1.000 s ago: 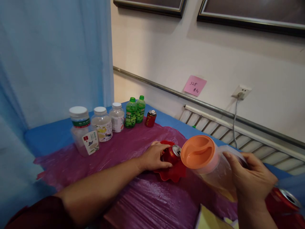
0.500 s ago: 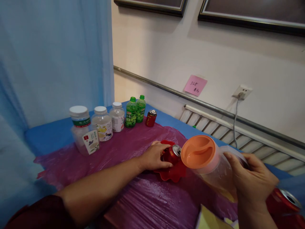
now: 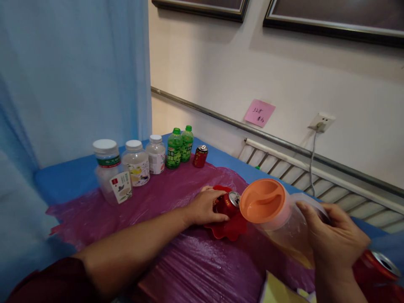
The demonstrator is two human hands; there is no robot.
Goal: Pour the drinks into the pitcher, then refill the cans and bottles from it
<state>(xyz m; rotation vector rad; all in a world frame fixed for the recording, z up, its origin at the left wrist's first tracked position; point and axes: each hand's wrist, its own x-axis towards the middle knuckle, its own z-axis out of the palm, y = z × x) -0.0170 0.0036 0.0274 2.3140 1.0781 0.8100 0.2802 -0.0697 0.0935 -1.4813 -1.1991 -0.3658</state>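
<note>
My left hand (image 3: 205, 206) is closed around a red drink can (image 3: 226, 205), which leans to the right over a red scalloped dish (image 3: 225, 231). A plastic pitcher (image 3: 287, 235) with an orange lid (image 3: 262, 201) is tilted toward the can, its lid edge right by the can's top. By its handle, my right hand (image 3: 336, 235) holds the pitcher. Some yellowish liquid shows inside it. Whether liquid is passing between pitcher and can, I cannot tell.
Purple plastic sheeting (image 3: 195, 265) covers part of the blue surface. At the back stand clear jars (image 3: 135, 164), green bottles (image 3: 174, 149) and a small red can (image 3: 200, 156). Another red can (image 3: 375, 269) is at lower right. A yellow cloth-like piece (image 3: 280, 290) lies in front.
</note>
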